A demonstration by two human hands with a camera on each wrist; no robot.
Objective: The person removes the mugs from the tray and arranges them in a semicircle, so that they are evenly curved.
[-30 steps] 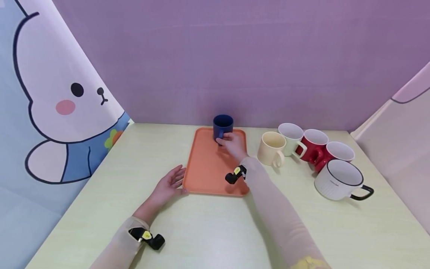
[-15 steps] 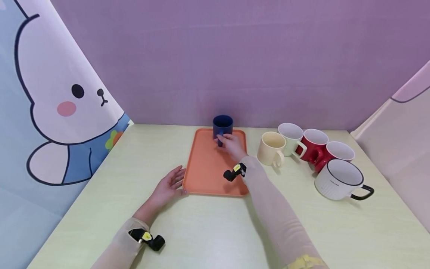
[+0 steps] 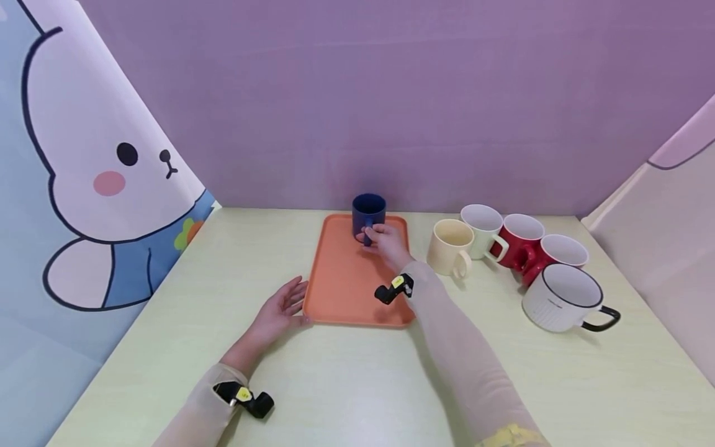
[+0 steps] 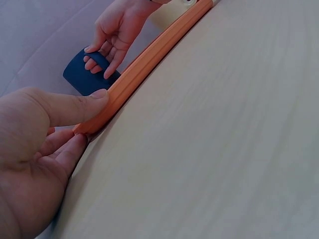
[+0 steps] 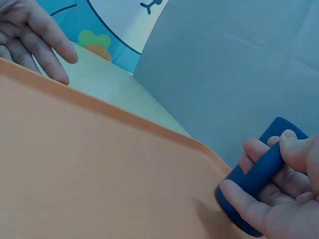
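A dark blue mug (image 3: 363, 218) stands upright at the far end of an orange rectangular tray (image 3: 341, 279). My right hand (image 3: 388, 245) holds that mug by its handle. In the right wrist view, fingers pass through the blue handle (image 5: 266, 167) and the thumb rests on top. At the tray's near left corner is my left hand (image 3: 279, 310). The left wrist view has its thumb (image 4: 82, 107) against the tray's rim and its fingertips at the corner, the two sides pinching it. The contact under the rim is partly hidden.
To the tray's right stand a cream mug (image 3: 445, 251), a pale green mug (image 3: 480, 239), two red mugs (image 3: 511, 248) with white insides and a wide white mug (image 3: 555, 307) with a black rim. A purple backdrop (image 3: 357, 112) rises behind the table (image 3: 346, 385).
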